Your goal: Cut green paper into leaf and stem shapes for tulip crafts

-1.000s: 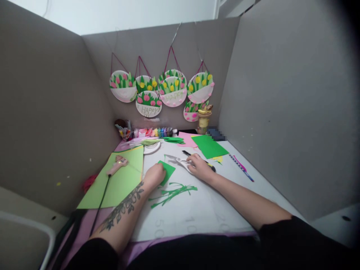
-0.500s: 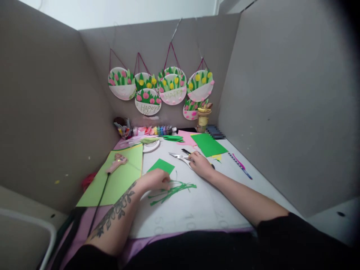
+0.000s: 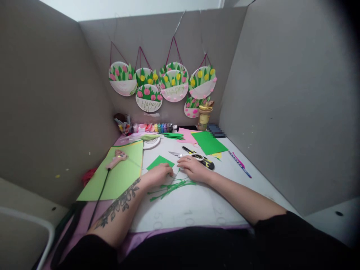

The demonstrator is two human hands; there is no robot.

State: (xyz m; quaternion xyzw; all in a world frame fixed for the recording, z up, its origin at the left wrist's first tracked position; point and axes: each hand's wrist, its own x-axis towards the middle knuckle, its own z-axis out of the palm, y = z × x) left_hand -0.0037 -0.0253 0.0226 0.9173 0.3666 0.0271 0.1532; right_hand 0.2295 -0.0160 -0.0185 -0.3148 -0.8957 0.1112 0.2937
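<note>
My left hand rests on the white table with its fingers curled, just above a loose pile of thin green paper strips. Whatever its fingertips hold is hidden. A small green paper sheet lies right behind that hand. Opposite it, my right hand lies low with fingers stretched toward the left, near the end of a strip. Behind the right hand are scissors with white handles, partly covered by it, and a yellow-and-black utility knife. Neither tool is held.
On the left, a pink glue gun lies on light green sheets. Farther back are green paper leaves, paint bottles and a large green sheet. Decorated paper plates hang on the grey partition. A pen lies right.
My right hand has let go of the scissors and moved left and nearer, toward the strips. My left hand has shifted slightly up, away from the pile. The view has tilted a little.
</note>
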